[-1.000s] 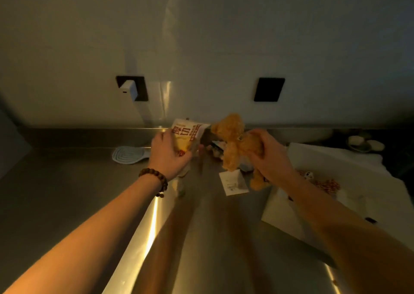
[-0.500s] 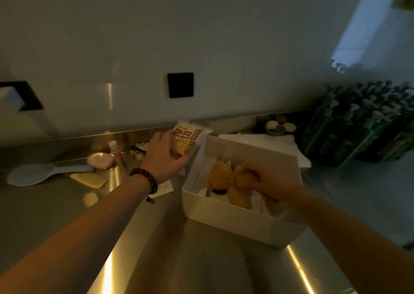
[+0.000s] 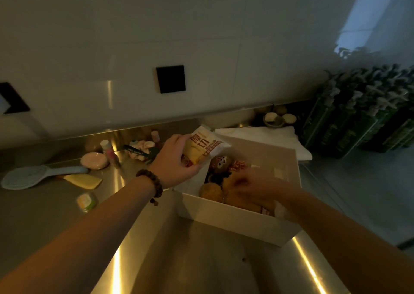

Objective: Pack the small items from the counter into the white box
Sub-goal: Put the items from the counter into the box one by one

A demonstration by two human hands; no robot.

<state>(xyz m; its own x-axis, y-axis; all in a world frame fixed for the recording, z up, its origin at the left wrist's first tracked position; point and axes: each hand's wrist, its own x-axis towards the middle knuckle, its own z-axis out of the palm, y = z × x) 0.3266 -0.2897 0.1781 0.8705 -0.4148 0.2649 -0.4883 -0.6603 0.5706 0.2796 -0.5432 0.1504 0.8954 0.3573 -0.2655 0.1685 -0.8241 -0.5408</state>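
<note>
While the white box (image 3: pixel 237 221) sits toward the worktop's right side, the right hand (image 3: pixel 253 187) is down inside it on the plush bear (image 3: pixel 226 189), too blurry to tell its grip. Left hand (image 3: pixel 177 161) grasps a snack packet (image 3: pixel 203 147) over the box's left rim. Brush (image 3: pixel 33 176), comb (image 3: pixel 84 180) and soap (image 3: pixel 94 160) lie near the worktop's left back edge.

A black wall plate (image 3: pixel 171 79) sits on the far wall. Dark green pump bottles (image 3: pixel 363 112) stand at right, beside a folded white cloth (image 3: pixel 264 134).
</note>
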